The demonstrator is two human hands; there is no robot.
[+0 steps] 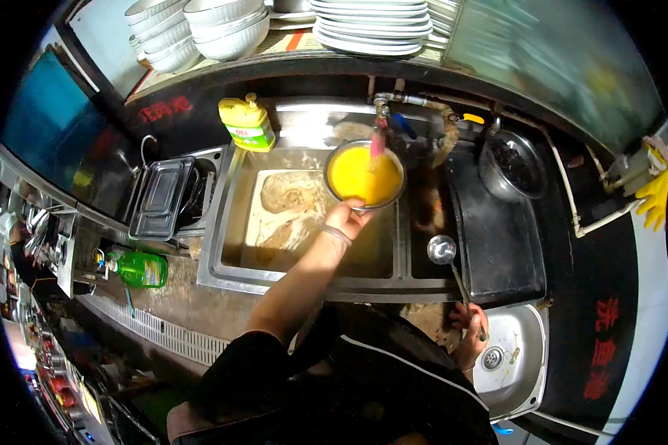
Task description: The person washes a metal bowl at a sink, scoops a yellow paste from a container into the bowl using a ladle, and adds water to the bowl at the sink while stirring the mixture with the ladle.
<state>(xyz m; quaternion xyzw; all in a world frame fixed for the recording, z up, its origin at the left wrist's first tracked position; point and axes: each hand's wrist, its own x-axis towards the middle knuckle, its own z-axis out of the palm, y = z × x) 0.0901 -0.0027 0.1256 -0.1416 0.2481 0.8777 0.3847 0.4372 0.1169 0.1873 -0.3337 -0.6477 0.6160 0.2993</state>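
Note:
My left hand (346, 216) grips the near rim of a metal bowl (327, 178) and holds it over the sink. Yellow liquid (355, 174) fills much of the bowl. Right above it is a tap (381, 111) with a pink sleeve (378, 142) on its spout, pointing down into the bowl. My right hand (467, 334) is closed around the handle end of a metal ladle (441, 251), near the small sink. The ladle's cup lies over the dark section right of the main sink. Below the bowl, the sink basin (234, 222) contains cloudy, foamy water.
A yellow jug (246, 124) stands behind the sink, and a green bottle (139, 268) lies left. Stacked bowls (226, 33) and plates (371, 26) fill the shelf above. At right are a metal pot (508, 167), black tray (497, 245) and small sink (516, 326).

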